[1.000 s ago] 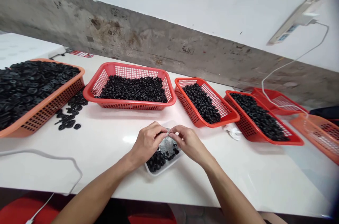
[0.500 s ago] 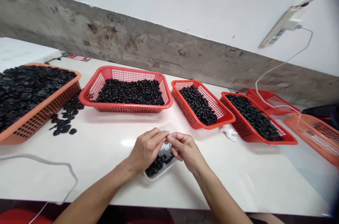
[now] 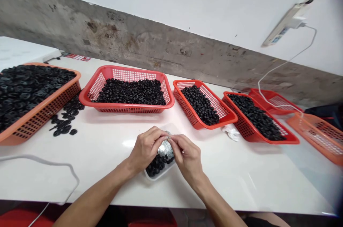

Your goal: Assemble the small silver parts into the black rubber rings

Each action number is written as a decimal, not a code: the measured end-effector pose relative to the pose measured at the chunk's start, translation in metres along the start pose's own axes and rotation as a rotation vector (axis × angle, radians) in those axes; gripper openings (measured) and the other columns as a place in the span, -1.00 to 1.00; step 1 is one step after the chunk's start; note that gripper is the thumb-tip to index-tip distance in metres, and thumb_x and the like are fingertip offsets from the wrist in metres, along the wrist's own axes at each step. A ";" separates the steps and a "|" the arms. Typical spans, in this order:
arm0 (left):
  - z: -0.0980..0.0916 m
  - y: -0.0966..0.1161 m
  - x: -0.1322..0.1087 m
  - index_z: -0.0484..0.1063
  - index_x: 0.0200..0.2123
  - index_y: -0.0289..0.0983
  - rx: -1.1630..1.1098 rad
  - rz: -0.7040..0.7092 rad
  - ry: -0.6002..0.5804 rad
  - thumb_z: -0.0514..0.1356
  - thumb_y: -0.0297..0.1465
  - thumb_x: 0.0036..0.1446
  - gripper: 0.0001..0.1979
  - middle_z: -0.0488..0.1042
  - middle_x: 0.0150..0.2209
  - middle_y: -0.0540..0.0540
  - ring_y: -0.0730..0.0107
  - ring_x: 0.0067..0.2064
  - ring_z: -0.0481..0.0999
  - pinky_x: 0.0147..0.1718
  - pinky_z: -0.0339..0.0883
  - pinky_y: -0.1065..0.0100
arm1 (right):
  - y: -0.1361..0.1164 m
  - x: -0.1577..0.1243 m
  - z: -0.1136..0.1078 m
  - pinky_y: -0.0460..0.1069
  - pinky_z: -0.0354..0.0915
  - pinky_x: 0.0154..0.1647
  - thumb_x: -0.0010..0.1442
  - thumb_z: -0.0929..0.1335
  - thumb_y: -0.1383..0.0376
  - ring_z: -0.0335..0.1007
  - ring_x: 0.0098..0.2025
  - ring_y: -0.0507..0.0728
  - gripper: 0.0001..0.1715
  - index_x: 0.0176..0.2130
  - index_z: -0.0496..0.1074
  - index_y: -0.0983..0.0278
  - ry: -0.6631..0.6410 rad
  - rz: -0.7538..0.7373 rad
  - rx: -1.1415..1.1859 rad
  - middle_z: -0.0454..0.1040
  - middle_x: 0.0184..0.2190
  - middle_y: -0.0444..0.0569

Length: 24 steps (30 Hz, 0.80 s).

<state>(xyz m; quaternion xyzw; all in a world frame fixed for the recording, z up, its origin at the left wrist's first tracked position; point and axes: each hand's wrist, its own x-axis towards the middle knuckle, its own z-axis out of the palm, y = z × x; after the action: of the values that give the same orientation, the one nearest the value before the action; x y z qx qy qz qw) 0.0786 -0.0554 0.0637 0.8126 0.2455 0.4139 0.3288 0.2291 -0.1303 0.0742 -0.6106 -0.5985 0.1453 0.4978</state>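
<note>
left hand [image 3: 146, 148], right hand [image 3: 187, 157] — both pinch 1 tiny glinting piece [image 3: 168, 137]

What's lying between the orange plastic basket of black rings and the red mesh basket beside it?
The head view shows a loose scatter of black pieces on the white table.

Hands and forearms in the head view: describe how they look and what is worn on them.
The left hand and right hand are bare, with no gloves, and no rings or watch show. The left forearm and right forearm are bare too, with no sleeve in view. No cables or markings show on them.
</note>
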 end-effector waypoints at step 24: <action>-0.004 0.001 0.002 0.40 -0.30 -0.26 0.107 0.020 -0.094 0.01 -0.40 0.39 -0.78 0.39 -0.38 -0.03 0.41 -0.34 0.42 -0.33 0.28 0.41 | -0.003 -0.001 0.001 -0.04 0.36 -0.27 0.40 0.19 0.34 0.46 -0.28 0.10 -0.75 -0.17 0.44 0.24 -0.113 -0.176 -0.233 0.50 -0.29 0.02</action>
<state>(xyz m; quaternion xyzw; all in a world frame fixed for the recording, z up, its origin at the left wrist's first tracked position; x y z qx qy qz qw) 0.0764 -0.0530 0.0675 0.8500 0.2436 0.3648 0.2918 0.2268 -0.1315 0.0754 -0.6002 -0.6896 0.0648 0.4000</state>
